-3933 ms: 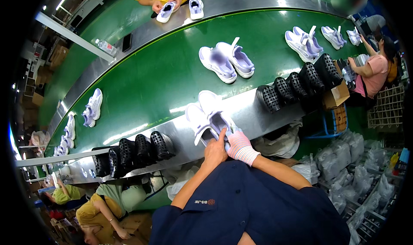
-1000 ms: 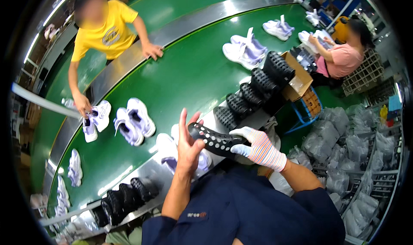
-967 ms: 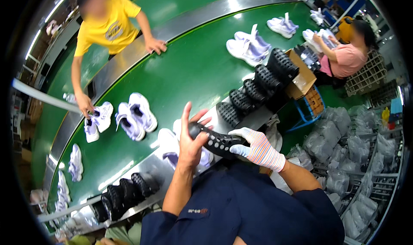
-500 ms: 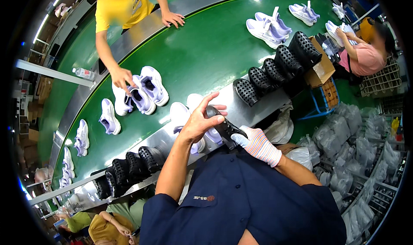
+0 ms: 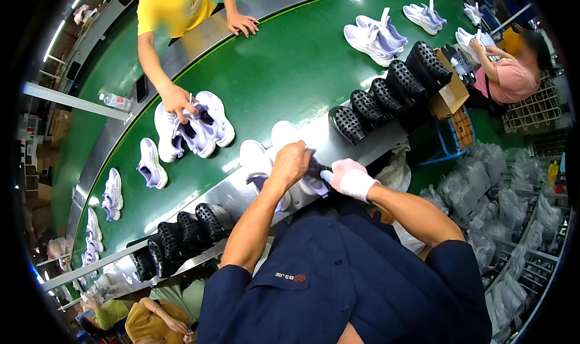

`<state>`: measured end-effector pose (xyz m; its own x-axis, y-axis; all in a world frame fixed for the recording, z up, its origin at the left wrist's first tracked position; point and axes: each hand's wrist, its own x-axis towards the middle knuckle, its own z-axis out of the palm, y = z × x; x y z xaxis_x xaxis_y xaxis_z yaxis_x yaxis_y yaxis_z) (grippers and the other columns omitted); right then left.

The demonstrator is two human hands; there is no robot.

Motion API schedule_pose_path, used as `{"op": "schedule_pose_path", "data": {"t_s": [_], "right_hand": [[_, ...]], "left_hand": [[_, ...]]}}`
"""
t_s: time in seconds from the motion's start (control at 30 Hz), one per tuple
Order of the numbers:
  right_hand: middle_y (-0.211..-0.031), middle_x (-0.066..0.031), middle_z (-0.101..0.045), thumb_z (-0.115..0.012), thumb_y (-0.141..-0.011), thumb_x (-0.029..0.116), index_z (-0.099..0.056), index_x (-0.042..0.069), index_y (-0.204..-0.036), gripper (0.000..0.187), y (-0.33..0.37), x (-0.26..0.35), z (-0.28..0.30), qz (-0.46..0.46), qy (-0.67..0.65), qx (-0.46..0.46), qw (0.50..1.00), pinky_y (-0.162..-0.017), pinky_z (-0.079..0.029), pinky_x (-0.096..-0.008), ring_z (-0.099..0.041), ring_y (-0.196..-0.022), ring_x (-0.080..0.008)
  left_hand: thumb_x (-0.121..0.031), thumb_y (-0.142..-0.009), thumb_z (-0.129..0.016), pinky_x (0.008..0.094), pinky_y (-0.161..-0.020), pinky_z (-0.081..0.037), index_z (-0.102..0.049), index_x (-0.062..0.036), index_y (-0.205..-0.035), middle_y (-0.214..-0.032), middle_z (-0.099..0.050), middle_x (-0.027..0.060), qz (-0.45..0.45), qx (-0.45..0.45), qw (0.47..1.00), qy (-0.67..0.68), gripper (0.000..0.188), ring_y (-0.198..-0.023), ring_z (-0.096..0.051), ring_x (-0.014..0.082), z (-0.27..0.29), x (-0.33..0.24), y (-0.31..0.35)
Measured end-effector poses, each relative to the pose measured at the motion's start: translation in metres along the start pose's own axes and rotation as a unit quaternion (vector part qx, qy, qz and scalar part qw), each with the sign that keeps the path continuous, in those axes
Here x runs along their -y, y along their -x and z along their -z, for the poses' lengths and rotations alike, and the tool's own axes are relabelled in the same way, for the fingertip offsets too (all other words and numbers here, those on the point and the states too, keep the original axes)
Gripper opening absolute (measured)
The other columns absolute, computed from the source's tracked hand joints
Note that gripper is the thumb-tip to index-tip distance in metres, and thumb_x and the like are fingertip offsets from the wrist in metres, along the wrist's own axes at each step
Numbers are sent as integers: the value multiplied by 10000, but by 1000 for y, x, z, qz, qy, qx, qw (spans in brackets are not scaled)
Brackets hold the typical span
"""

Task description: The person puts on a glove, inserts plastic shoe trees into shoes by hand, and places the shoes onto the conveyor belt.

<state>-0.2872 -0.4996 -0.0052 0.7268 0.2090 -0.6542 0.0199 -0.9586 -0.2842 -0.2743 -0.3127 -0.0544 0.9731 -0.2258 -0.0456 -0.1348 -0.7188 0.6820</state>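
Observation:
My left hand point(image 5: 291, 162), bare, is closed over a white and lilac sneaker point(image 5: 285, 130) at the near edge of the green table; what its fingers grip is hidden. Just right of it my right hand point(image 5: 352, 179), in a pale knit glove, is closed on the near end of a black shoe form point(image 5: 319, 170). The form's other end runs toward my left hand, over the sneaker's opening. Another sneaker point(image 5: 255, 158) stands immediately to the left.
Black perforated shoe forms stand along the metal edge, left point(image 5: 192, 229) and right point(image 5: 351, 124). Across the table a person's hand point(image 5: 177, 102) is on several sneakers point(image 5: 215, 119). A cardboard box point(image 5: 453, 96) is at right, above bagged goods point(image 5: 477, 181) on a rack.
Both hands have turned and the shoe form has come down to the sneaker. My left hand has gone from spread to closed. The person opposite has reached further onto the sneakers.

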Motion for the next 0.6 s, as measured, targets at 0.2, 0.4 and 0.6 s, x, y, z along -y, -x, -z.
{"op": "schedule_pose_path", "data": {"t_s": [0.2, 0.4, 0.6], "right_hand": [[-848, -209, -732, -570, -916, 170, -708, 47, -981, 196, -37, 8, -59, 91, 70, -183, 976, -655, -568, -502, -731, -746, -380], [-1005, -202, -702, -563, -933, 154, -634, -24, -1168, 304, -33, 13, -76, 46, 115, -164, 979, -737, -587, -486, -723, -941, -353], [-1035, -215, -680, -544, -957, 180, -596, -41, -1229, 354, -53, 17, -80, 48, 94, -140, 985, -738, -589, -478, -709, -921, -358]], "left_hand": [[-225, -930, -660, 518, -730, -531, -645, 52, -895, -800, -665, 309, 48, 47, 994, 92, 280, -804, -669, 485, -27, 24, -20], [-201, -948, -628, 452, -656, -544, -636, 48, -945, -750, -679, 248, 59, 36, 992, 104, 249, -644, -698, 339, -25, 31, -24], [-217, -949, -648, 428, -638, -504, -644, 35, -890, -731, -653, 210, -31, 76, 989, 124, 259, -654, -640, 331, -25, 22, -28]]}}
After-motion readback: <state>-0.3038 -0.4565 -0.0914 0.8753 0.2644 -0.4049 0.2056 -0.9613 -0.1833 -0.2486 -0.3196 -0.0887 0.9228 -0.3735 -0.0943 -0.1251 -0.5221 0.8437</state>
